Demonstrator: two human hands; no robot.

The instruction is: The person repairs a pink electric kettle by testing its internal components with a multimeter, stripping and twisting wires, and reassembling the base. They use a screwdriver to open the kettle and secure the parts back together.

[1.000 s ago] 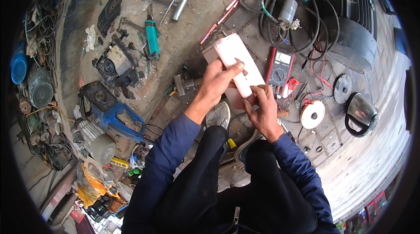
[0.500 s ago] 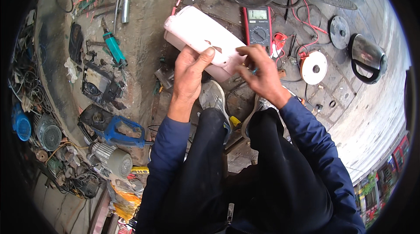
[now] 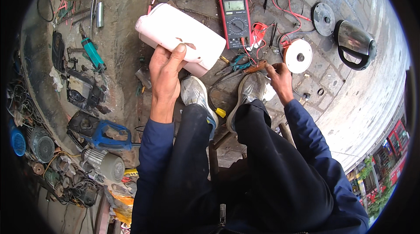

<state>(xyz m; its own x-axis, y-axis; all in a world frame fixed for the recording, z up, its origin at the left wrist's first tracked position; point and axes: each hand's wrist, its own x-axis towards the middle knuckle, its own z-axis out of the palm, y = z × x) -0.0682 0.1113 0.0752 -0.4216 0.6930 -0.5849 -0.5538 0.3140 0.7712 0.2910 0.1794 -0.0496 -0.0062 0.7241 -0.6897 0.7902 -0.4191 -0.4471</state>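
A pale pink plastic housing [image 3: 183, 30], long and rounded with a small dark opening in its side, is gripped in my left hand [image 3: 166, 78], thumb on top. Beyond my right shoe, my right hand [image 3: 280, 80] reaches low with curled fingers at the end of a brown-handled tool [image 3: 256, 67]. That tool's thin dark shaft points left along the ground; its tip is hard to make out. Just past it lies a red and black multimeter [image 3: 236, 24] with a lit display.
On the right are a white round disc [image 3: 298, 56], a grey disc [image 3: 323, 18] and a steel kettle body [image 3: 356, 45]. Red test leads [image 3: 297, 15] trail between them. To the left lie a teal-handled tool [image 3: 92, 53], a blue saw-like handle [image 3: 111, 134] and several motors [image 3: 103, 164].
My right hand has left the pink housing and moved down and right to the brown-handled tool. My left hand still holds the housing. The view has shifted slightly right.
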